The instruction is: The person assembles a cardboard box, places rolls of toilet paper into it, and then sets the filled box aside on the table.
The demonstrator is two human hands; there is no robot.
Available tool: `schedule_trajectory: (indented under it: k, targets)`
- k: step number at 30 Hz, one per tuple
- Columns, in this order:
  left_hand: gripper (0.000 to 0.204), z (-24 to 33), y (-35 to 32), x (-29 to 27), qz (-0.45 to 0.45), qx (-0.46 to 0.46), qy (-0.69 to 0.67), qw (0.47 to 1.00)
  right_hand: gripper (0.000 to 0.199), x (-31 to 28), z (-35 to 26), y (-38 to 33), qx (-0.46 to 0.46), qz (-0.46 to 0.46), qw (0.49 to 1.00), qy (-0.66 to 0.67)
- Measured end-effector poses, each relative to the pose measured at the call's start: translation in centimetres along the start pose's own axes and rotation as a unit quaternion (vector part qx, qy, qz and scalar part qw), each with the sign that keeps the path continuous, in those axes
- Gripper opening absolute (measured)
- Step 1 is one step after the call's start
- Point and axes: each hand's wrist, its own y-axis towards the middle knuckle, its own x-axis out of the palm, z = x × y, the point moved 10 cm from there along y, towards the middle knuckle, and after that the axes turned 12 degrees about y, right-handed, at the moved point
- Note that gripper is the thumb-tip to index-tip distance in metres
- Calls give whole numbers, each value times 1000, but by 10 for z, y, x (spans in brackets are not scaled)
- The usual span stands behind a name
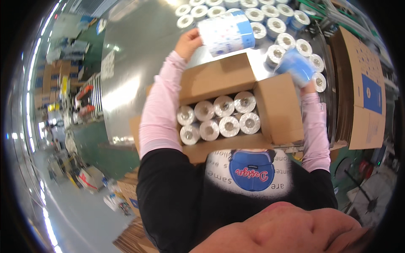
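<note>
My left hand (188, 44) grips the left end of a white and blue printed roll pack (225, 36), held sideways above the metal table beyond the carton. On the right, my right hand (309, 87) is closed around the near end of a blue-wrapped roll (296, 67), smeared by motion; its fingers are partly hidden. Between my arms stands an open cardboard carton (280, 109) with its flaps spread. Inside it, wrapped white rolls (229, 126) stand on end in two rows, their cores facing up.
Several more wrapped rolls (255, 15) stand upright at the table's far side and far right. The shiny metal table (126, 80) stretches to the left. Flattened printed cartons (358, 88) lean beyond its right edge. Cardboard sheets (135, 238) lie on the floor at lower left.
</note>
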Motion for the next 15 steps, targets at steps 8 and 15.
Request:
schedule_trajectory:
  k: [8, 15]
  targets:
    - [33, 106, -255, -33, -203, -29, 429, 880, 53, 269, -231, -171, 139, -600, 774, 147]
    - [37, -30, -323, 0, -261, -93, 663, 695, 36, 439, -125, -303, -233, -548, 682, -424]
